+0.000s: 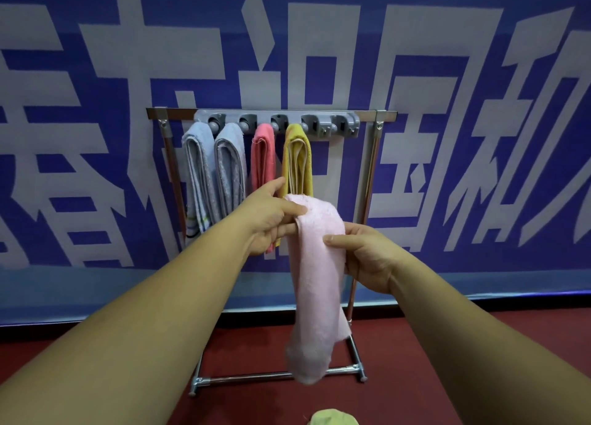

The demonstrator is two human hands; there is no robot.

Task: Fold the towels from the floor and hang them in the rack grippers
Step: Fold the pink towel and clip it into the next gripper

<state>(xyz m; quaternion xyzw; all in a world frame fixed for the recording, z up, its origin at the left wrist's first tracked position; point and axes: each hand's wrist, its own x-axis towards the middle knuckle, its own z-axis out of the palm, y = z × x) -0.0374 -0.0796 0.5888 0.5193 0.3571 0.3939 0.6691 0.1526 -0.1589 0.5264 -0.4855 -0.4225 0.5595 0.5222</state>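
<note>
Partly hidden: yellow-green cloth, cut off by the bottom edge, on the red floor; lower ends of coral towel and yellow towel, behind the left hand.

Rack: metal tube frame; grey plastic gripper strip holds four folded terry towels, including light blue towel and grey-blue towel.

Pale pink towel: long fluffy folded strip, hanging before the rack. Left hand pinches its top fold; right hand clasps it mid-length, thumb in front.
</note>
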